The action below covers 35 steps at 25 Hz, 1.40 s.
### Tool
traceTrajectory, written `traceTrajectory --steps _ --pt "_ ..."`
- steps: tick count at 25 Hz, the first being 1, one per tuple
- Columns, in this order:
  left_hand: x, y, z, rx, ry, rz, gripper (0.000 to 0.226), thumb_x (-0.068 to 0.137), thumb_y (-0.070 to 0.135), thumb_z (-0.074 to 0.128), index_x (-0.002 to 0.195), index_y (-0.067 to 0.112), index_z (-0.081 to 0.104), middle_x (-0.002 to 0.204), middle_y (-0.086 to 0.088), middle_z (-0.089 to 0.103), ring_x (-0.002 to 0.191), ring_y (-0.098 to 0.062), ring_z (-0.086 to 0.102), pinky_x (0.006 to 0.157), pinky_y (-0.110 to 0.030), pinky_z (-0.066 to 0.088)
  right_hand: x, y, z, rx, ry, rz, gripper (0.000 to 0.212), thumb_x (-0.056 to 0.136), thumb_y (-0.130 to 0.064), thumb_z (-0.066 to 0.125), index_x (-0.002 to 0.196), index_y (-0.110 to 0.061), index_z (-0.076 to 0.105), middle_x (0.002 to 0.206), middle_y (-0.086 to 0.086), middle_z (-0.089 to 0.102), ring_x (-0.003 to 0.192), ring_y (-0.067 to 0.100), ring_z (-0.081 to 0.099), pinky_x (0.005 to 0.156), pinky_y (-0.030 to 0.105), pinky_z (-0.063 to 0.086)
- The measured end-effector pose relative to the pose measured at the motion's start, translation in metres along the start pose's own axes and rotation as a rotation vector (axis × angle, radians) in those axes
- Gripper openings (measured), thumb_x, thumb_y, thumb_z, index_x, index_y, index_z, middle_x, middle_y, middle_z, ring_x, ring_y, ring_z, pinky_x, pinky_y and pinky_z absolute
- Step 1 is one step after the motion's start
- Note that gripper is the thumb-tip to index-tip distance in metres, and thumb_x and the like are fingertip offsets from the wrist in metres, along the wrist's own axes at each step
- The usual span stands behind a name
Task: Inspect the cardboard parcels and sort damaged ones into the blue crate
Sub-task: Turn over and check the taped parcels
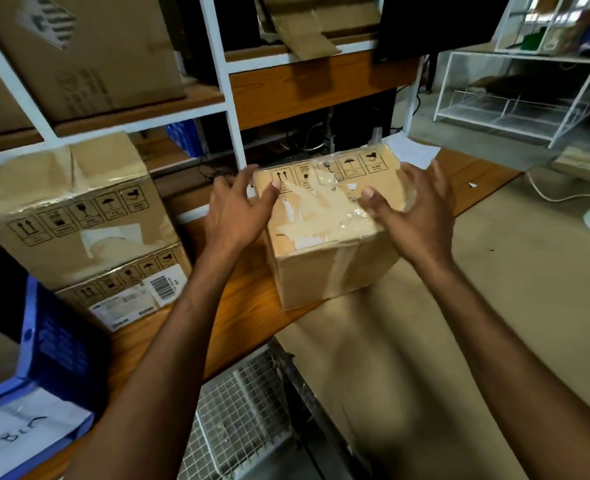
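Observation:
A small cardboard parcel (324,230) with wrinkled clear tape and handling symbols on top sits on the wooden table (238,320). My left hand (238,211) is at its left upper edge with fingers spread, thumb touching the top. My right hand (413,211) reaches over its right side, fingers spread, thumb over the top. Neither hand has closed around it. Two more parcels are stacked at the left: a dented upper one (75,209) on a lower one with a barcode label (127,289). The blue crate (37,372) stands at the lower left.
White-framed shelves (224,84) with large cardboard boxes stand behind the table. A brown paper sheet (477,306) covers the right of the table. A wire mesh basket (241,417) sits below the table edge. White wire racks (515,98) stand at the back right.

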State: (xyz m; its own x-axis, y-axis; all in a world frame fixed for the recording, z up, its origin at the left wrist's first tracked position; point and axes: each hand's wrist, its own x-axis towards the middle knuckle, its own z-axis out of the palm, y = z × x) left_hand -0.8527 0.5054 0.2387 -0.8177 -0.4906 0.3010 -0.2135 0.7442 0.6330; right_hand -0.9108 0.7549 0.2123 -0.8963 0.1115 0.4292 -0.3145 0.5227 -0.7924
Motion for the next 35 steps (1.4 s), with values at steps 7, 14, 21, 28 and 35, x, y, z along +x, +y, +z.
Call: traceTrajectory --steps 7,14,21,28,35 --pt "-0.025 0.002 0.028 -0.792 -0.012 0.004 0.041 0.103 0.051 0.049 0.124 0.015 0.045 0.115 -0.002 0.065 0.097 -0.007 0.071 0.087 -0.034 0.060 -0.110 -0.003 0.048 -0.027 -0.035 -0.217 0.107 0.084 -0.071 0.063 0.165 -0.019 0.016 0.169 0.018 -0.022 0.156 0.032 -0.022 0.121 0.052 0.003" --pt "-0.049 0.045 0.004 -0.574 0.123 0.124 0.026 0.108 0.050 0.044 0.121 0.030 0.050 0.093 0.011 0.069 0.086 0.006 0.069 0.077 -0.030 0.062 -0.037 -0.017 0.007 0.407 -0.004 -0.040 0.082 0.092 -0.082 0.019 0.150 -0.034 0.051 0.155 -0.008 0.050 0.144 0.007 0.043 0.118 0.035 0.040" --pt "-0.048 0.059 -0.013 -0.358 0.315 0.134 0.036 0.098 0.064 0.056 0.119 0.036 0.062 0.081 0.028 0.063 0.082 0.012 0.065 0.077 -0.032 0.061 0.003 -0.049 -0.012 0.394 -0.275 0.003 0.049 0.093 -0.062 0.055 0.135 -0.038 0.058 0.120 -0.010 0.070 0.108 0.008 0.067 0.096 0.042 0.056" --pt "-0.037 0.047 0.002 -0.324 0.175 0.089 0.049 0.089 0.070 0.062 0.128 0.042 0.050 0.092 0.024 0.069 0.091 -0.001 0.070 0.087 -0.043 0.060 0.005 -0.055 -0.001 0.330 -0.284 0.027 0.050 0.088 -0.040 0.075 0.132 -0.036 0.052 0.113 -0.012 0.070 0.101 0.008 0.068 0.087 0.034 0.056" --pt "-0.041 0.042 0.013 -0.369 0.051 0.104 0.090 0.084 0.065 0.072 0.157 0.037 0.026 0.141 0.011 0.063 0.121 -0.015 0.065 0.103 -0.046 0.052 0.000 -0.045 0.003 0.222 -0.355 0.000 0.104 0.078 -0.045 0.084 0.159 -0.028 0.021 0.140 -0.010 0.060 0.124 0.013 0.060 0.107 0.038 0.049"
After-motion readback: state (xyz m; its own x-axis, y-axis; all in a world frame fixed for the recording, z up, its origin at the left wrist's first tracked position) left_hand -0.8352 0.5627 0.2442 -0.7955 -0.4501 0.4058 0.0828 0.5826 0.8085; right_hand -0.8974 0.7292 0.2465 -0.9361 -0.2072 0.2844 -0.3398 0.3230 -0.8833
